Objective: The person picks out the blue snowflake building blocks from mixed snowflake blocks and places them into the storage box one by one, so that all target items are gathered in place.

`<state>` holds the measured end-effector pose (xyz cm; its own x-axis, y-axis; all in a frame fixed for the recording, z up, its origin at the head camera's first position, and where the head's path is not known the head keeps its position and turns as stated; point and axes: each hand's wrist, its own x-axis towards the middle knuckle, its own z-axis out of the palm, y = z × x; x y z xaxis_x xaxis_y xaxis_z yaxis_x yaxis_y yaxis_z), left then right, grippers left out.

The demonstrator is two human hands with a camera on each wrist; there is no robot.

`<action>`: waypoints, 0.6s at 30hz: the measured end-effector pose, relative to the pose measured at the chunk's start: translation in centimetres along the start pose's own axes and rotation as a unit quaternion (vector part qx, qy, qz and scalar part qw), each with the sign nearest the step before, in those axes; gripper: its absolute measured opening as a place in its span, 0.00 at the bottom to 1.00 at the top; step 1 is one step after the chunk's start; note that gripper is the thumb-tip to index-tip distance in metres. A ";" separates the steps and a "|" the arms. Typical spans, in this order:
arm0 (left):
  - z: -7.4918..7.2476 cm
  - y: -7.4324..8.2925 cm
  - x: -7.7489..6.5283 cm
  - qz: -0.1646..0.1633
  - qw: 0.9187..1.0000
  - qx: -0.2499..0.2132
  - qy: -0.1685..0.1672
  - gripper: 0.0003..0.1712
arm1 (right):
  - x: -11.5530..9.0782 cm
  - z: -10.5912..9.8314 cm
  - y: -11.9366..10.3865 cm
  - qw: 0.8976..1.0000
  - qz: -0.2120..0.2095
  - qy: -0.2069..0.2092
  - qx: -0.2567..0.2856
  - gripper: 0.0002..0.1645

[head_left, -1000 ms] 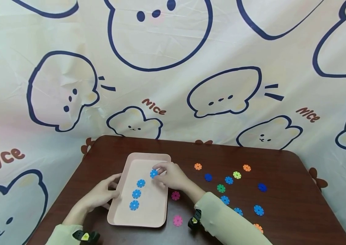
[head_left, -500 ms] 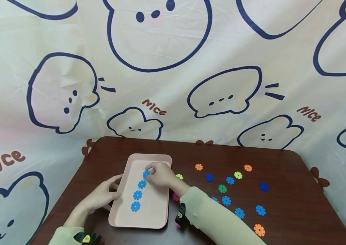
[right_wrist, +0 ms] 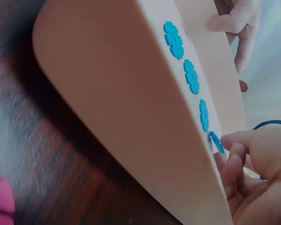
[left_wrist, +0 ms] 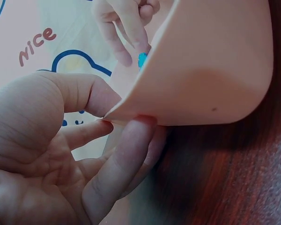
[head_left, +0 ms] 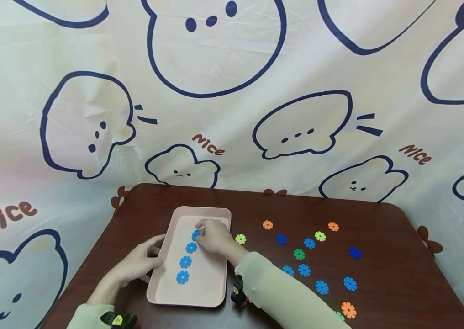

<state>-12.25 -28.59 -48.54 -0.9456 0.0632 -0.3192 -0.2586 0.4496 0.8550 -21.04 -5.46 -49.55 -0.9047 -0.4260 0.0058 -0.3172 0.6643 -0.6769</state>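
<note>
In the head view a pale pink tray (head_left: pixel 205 288) lies on the dark wooden table. My left hand (head_left: pixel 135 260) grips its left wall; the left wrist view shows the thumb and fingers (left_wrist: pixel 124 157) on either side of the rim. My right hand (head_left: pixel 214 236) reaches over the tray's far half and pinches a blue snowflake disc (head_left: pixel 195 235). That disc is tilted in the right wrist view, its edge (right_wrist: pixel 217 142) between thumb and fingers. Nearer in the tray, a blue disc (head_left: pixel 191 247), another blue disc (head_left: pixel 185 262) and a third (head_left: pixel 182 277) lie flat in a slanting row.
Right of the tray, loose discs are scattered: orange (head_left: pixel 267 225), yellow-green (head_left: pixel 240 239), green (head_left: pixel 299 254), dark blue (head_left: pixel 355 252), light blue (head_left: pixel 350 283) and others. A pink disc (right_wrist: pixel 0 201) shows in the right wrist view. A cartoon-printed cloth (head_left: pixel 232 114) hangs behind the table.
My right hand has moved left with the blue disc, bringing it to the far end of the row, and has then stayed nearly still. The left hand keeps its place on the tray.
</note>
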 end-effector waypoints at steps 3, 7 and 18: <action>0.0 0.1 -0.1 0.000 1.000 0.002 0.000 0.43 | -0.4 -0.5 -0.1 0.999 -0.001 0.014 -0.037 0.20; 0.0 0.1 -0.1 -0.004 1.000 0.006 0.000 0.43 | -0.9 -1.4 0.1 0.997 -0.007 0.025 -0.067 0.19; 0.0 0.3 0.1 -0.010 1.000 0.004 -0.004 0.44 | -3.3 -5.9 2.2 0.999 -0.045 0.009 -0.011 0.18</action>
<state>-12.42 -28.43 -48.36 -0.9385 0.0608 -0.3398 -0.2763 0.4581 0.8449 -20.43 1.06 -46.69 -0.8771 -0.4736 0.0800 -0.4041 0.6375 -0.6560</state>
